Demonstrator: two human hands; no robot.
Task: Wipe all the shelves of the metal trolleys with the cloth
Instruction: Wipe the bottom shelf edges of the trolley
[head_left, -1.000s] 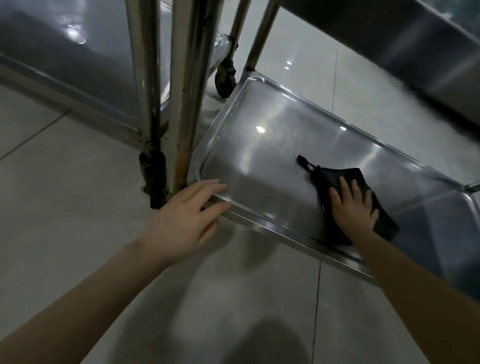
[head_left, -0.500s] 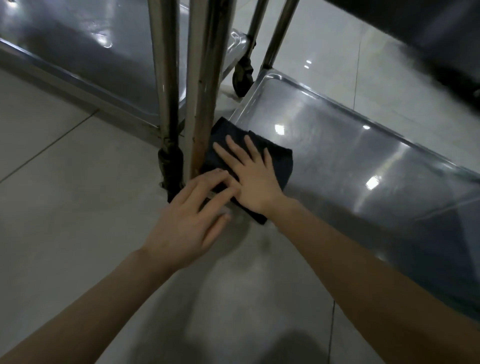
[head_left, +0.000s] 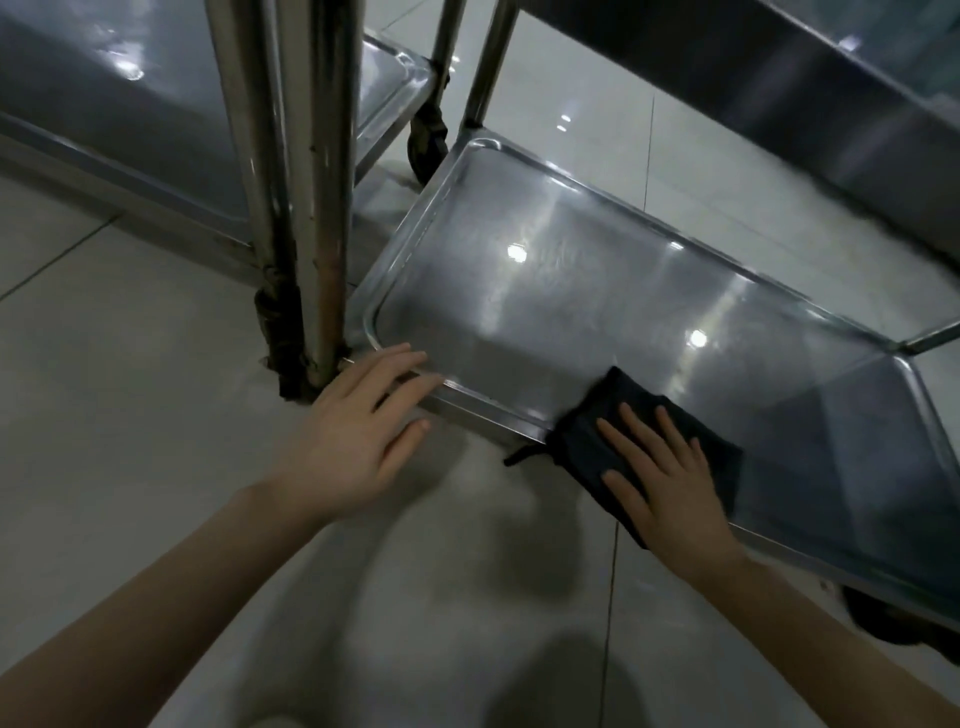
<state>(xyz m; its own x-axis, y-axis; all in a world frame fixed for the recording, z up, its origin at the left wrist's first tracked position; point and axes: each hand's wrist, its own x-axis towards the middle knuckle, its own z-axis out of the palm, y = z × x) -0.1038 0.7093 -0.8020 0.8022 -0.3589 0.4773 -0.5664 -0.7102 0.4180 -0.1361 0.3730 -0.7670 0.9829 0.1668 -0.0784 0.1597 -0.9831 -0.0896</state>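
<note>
- Progress: work is on the bottom shelf (head_left: 545, 270) of the right-hand trolley. I'd call it mid-wipe, not finished.
- A faint streaky sheen runs across the shelf's left and middle and reads like wipe marks. Can't confirm that from 1 view. The dim right end past the cloth (head_left: 582, 441) looks like the part left on this shelf.
- Left to do, as far as I can judge: the rest of this shelf, the upper shelf (head_left: 779, 78) overhead at top right, and the neighbouring trolley's low shelf (head_left: 104, 119) at left. Nothing here shows whether those 2 are clean.
- The cloth is dark and folded, sitting at the front edge of the bottom shelf, roughly mid-length. It straddles the front rim, part on the shelf and part draped over it, with 1 corner poking out above the floor (head_left: 130, 441).
- Right hand (head_left: 662, 488): flat on top of the cloth, fingers (head_left: 641, 434) straight and slightly spread, pressing it down. No pinch, no curl round it.
- Left hand (head_left: 353, 431): fingers (head_left: 397, 364) straight and close together, tips resting on the shelf's front-left corner rim, just beside the 2 upright legs (head_left: 322, 208). It holds nothing and looks like a brace to steady the trolley.
- The 2 hands are well apart along the front rim.
</note>
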